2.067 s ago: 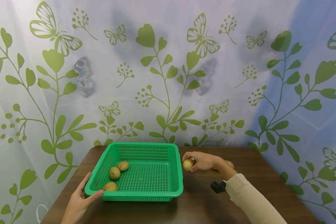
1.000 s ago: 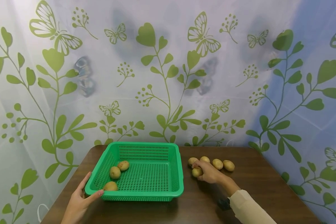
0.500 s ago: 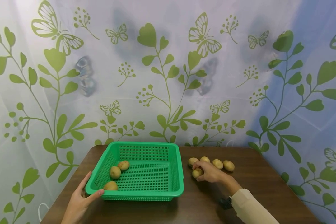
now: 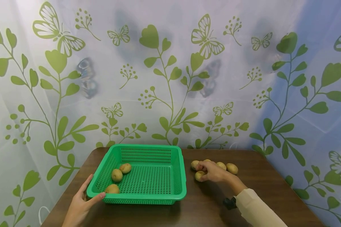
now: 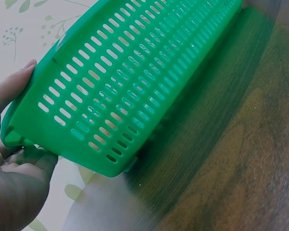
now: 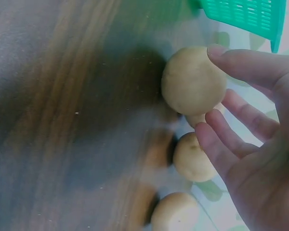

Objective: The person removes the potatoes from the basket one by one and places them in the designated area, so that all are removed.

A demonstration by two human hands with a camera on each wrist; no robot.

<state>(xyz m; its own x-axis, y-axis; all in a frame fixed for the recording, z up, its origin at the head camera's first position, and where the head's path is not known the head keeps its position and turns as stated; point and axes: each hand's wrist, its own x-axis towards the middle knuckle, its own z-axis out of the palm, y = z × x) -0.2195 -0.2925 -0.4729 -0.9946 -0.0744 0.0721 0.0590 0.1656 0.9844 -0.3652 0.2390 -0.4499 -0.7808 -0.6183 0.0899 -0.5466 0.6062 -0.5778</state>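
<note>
My left hand (image 4: 79, 201) grips the near left corner of a green plastic basket (image 4: 143, 196). In the left wrist view, the thumb lies over the basket's rim (image 5: 26, 98) and the fingers curl beneath it. My right hand (image 4: 213, 172), right of the basket, has its thumb and forefinger around a potato (image 4: 199, 176). In the right wrist view, the thumb tip touches that potato (image 6: 192, 82) while the other fingers are loosely bent beside it. More potatoes (image 4: 232, 168) lie in a row behind the hand, one partly hidden by it. Three potatoes (image 4: 116, 175) sit along the basket's left side.
The basket stands on a dark brown wooden table (image 4: 261, 186). Behind the table hangs a white curtain (image 4: 170, 75) printed with green leaves and butterflies. A black device (image 4: 229, 203) is at the right wrist, below the sleeve (image 4: 254, 205).
The right hand, holding a potato beside the basket earlier, moved right to the row, uncovering more potatoes. Lately it has barely shifted, with slight movement around the front potato. Left hand and basket stay put.
</note>
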